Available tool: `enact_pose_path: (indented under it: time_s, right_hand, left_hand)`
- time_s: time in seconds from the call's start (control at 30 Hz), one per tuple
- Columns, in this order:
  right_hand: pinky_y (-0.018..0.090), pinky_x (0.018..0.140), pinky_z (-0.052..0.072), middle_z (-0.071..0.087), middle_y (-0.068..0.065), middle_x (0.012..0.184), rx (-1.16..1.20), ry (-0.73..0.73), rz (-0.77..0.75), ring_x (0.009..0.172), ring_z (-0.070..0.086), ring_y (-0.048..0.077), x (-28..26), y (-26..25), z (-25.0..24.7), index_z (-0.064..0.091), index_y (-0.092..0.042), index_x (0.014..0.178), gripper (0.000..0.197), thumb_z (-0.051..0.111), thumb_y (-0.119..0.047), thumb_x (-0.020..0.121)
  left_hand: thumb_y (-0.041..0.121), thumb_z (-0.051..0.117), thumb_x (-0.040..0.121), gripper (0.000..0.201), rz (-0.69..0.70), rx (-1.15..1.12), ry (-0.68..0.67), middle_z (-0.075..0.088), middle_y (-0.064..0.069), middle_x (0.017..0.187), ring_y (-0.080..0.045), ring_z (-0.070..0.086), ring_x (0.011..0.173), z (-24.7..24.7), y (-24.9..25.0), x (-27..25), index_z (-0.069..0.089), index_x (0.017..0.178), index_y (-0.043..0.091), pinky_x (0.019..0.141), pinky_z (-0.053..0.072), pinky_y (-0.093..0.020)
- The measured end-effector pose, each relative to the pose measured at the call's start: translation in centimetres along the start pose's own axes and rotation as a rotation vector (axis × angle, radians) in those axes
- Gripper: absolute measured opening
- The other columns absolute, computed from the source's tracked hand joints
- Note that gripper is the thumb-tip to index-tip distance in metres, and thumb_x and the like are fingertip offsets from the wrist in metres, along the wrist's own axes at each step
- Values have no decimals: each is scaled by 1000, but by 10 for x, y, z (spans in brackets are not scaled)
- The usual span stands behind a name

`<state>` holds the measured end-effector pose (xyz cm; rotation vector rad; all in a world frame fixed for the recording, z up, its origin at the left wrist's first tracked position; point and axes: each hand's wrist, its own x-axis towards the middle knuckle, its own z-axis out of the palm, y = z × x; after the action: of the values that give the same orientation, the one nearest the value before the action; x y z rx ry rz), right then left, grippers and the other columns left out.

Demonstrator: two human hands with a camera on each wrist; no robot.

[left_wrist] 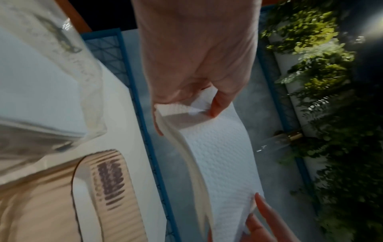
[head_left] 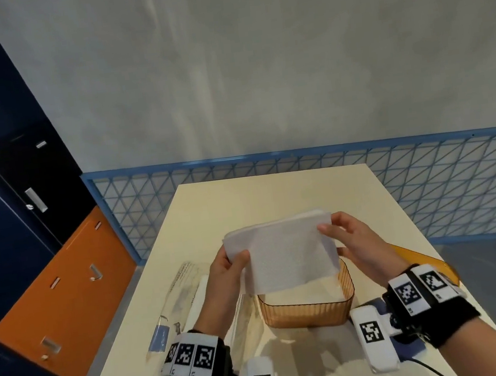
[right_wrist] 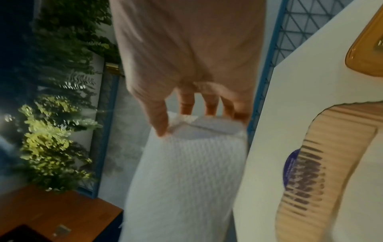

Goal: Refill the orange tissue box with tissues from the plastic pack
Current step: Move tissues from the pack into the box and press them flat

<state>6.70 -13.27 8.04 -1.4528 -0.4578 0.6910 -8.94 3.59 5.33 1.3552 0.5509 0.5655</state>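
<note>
Both hands hold a white stack of tissues (head_left: 282,252) in the air above the orange tissue box (head_left: 308,308), which stands open on the table. My left hand (head_left: 233,260) pinches the stack's left edge between thumb and fingers. My right hand (head_left: 336,230) pinches its right edge. The left wrist view shows the tissues (left_wrist: 217,155) bending between the two hands, and the right wrist view shows the thumb and fingers on the tissues (right_wrist: 192,172). The clear plastic pack (head_left: 181,293) lies flat to the left of the box. The orange lid (head_left: 417,257) lies to the right, partly behind my right wrist.
The cream table (head_left: 273,197) runs to a blue wire fence (head_left: 427,184) at the back. Dark blue and orange cabinets (head_left: 48,275) stand to the left. A grey wall rises behind. A blue label or sticker (head_left: 160,339) lies at the pack's near end.
</note>
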Motion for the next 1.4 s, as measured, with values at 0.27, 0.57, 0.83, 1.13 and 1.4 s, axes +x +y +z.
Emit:
enact_pose_path:
  time_s: [0.27, 0.57, 0.83, 1.13, 1.4]
  right_hand:
    - [41, 80, 54, 57, 1, 125, 307, -215, 268, 108, 56, 24, 25, 41, 33, 40, -23, 137, 120, 80, -71, 34]
    - [30, 65, 56, 66, 9, 109, 183, -405, 424, 91, 66, 21, 23, 41, 81, 48, -5, 132, 47, 58, -26, 91]
    - [47, 104, 43, 54, 25, 128, -428, -211, 334, 118, 54, 39, 29, 26, 61, 48, 6, 125, 34, 38, -6, 95]
    - [25, 58, 31, 40, -1, 61, -870, 195, 283, 80, 44, 22, 41, 49, -7, 39, -13, 58, 35, 45, -3, 91]
    - [31, 79, 43, 65, 16, 112, -1107, 170, 335, 113, 57, 31, 40, 78, -4, 61, -6, 89, 22, 40, -7, 94]
  left_hand:
    - [21, 55, 89, 29, -57, 1, -105, 67, -3, 113, -21, 59, 108, -25, 23, -13, 58, 117, 20, 97, 44, -42]
    - [26, 47, 96, 25, -298, 32, 163, 57, -3, 112, -18, 56, 97, -57, 7, -22, 47, 120, 18, 74, 51, -33]
    - [5, 43, 95, 43, -313, 323, 250, 53, 0, 95, -11, 50, 75, -32, -8, -2, 31, 137, 9, 58, 41, -25]
    - [-3, 42, 92, 53, -211, 640, 118, 56, -19, 123, -31, 57, 108, 40, -40, 36, 28, 142, 7, 87, 46, -32]
    - [1, 32, 94, 63, -143, 1094, -110, 55, -17, 128, -28, 55, 115, 52, -71, 46, 9, 151, 15, 93, 44, -34]
